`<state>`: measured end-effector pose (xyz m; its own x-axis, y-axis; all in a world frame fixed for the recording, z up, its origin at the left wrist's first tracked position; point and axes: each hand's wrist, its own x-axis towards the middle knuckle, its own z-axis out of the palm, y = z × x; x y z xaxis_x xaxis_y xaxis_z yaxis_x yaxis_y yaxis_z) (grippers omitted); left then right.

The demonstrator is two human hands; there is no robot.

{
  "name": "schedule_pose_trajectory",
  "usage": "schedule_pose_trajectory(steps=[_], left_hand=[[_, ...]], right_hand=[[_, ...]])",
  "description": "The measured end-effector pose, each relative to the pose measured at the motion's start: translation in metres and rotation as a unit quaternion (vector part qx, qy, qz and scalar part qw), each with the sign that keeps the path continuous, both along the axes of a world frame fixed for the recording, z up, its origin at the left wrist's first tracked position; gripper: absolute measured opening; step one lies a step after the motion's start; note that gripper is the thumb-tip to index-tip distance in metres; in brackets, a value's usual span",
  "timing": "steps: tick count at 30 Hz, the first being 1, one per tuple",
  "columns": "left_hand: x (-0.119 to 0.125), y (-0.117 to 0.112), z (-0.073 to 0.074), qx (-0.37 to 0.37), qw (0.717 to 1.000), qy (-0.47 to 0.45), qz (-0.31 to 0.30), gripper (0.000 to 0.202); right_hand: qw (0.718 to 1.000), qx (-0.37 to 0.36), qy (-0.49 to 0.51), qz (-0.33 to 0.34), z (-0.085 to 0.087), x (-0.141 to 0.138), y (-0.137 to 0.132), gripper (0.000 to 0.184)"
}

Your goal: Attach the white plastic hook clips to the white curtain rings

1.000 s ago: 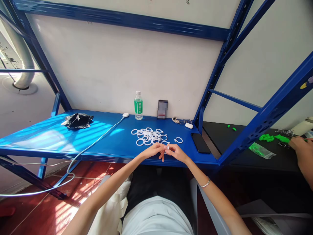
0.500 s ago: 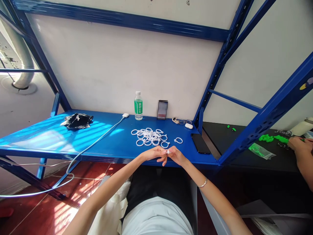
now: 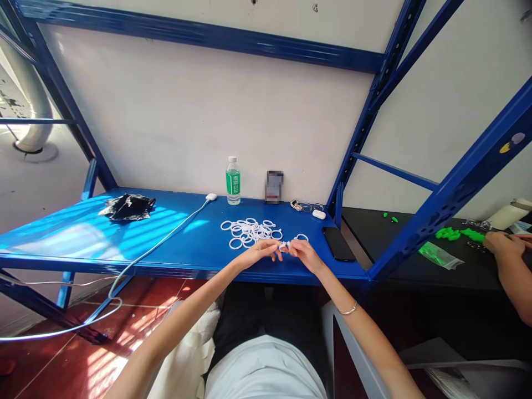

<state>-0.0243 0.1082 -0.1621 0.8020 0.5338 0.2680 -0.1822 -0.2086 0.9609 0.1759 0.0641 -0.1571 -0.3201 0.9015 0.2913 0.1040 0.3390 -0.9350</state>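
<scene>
From where I stand, the person's left hand point(image 3: 262, 251) and right hand point(image 3: 307, 255) meet just over the front edge of the blue counter point(image 3: 178, 244), fingertips nearly touching, both pinching at a small white piece point(image 3: 284, 246) between them. Holding it from two sides seems sensible: something that slight would probably twist in one grip alone. The pile of white rings point(image 3: 249, 229) lies just beyond the fingers, I suppose so that each is an easy reach away, and a lone ring point(image 3: 301, 237) sits apart on the right. The bottle point(image 3: 233, 183) stands at the back near the wall, and the black phone point(image 3: 338, 244) lies flat to the right — both likely put there to leave elbow room. What I can't make out is the piece itself: the fingers cover most of it, so whether it is one part or two escapes me. The right hand hides some of the lone ring, the rings in the pile overlap too much to count, and the upright device point(image 3: 274, 187) behind them is blurred past reading — as for the co-worker's hands point(image 3: 502, 244), they're partly cut off at the far right.
</scene>
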Motion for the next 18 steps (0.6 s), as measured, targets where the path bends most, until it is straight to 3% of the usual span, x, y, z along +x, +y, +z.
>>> schedule_pose_trajectory(steps=[3,6,9,11,14,18], left_hand=[[-0.002,0.005,-0.003,0.167,0.979,0.062,0.095,0.038],[0.001,0.007,-0.013,0.341,0.914,0.142,0.167,0.033],[0.005,0.006,-0.021,0.450,0.845,0.211,0.199,0.029],[0.006,0.006,-0.023,0.480,0.819,0.240,0.206,0.026],[0.007,0.007,-0.023,0.489,0.807,0.255,0.211,0.023],[0.006,0.006,-0.021,0.474,0.817,0.246,0.217,0.026]], right_hand=[[0.994,0.055,-0.053,-0.081,0.006,0.017,0.002,0.044],[0.969,0.107,-0.152,-0.161,0.005,0.031,0.001,0.044],[0.922,0.141,-0.300,-0.201,-0.002,0.037,-0.002,0.043],[0.889,0.151,-0.373,-0.221,-0.008,0.036,-0.002,0.038],[0.855,0.163,-0.416,-0.262,-0.014,0.032,-0.001,0.025],[0.852,0.180,-0.400,-0.286,-0.014,0.031,-0.001,0.017]])
